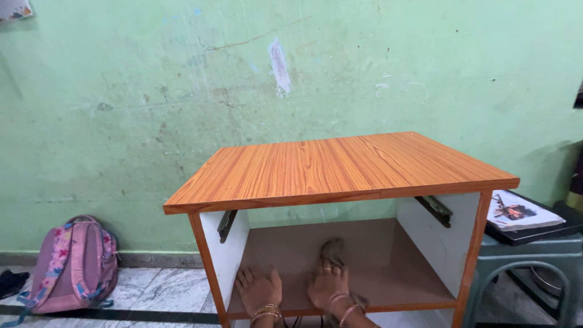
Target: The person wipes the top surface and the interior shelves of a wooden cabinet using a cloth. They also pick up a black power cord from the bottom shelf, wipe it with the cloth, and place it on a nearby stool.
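Observation:
A small table with an orange wood-grain top [340,164] stands against a green wall. Below the top is an open brown lower shelf [388,255] between white side panels. My left hand [258,290] lies flat on the shelf's front left, fingers spread, holding nothing. Just to its right, my right hand [328,282] presses down on a brownish cloth [333,248], which sticks out beyond the fingers and under the wrist. Both wrists wear gold bangles.
Metal slide rails [435,209] hang under the tabletop on both sides. A pink backpack [76,264] leans on the wall at the left, on a marble floor. At the right, a grey plastic stool [522,255] carries a dark board and a picture book [519,211].

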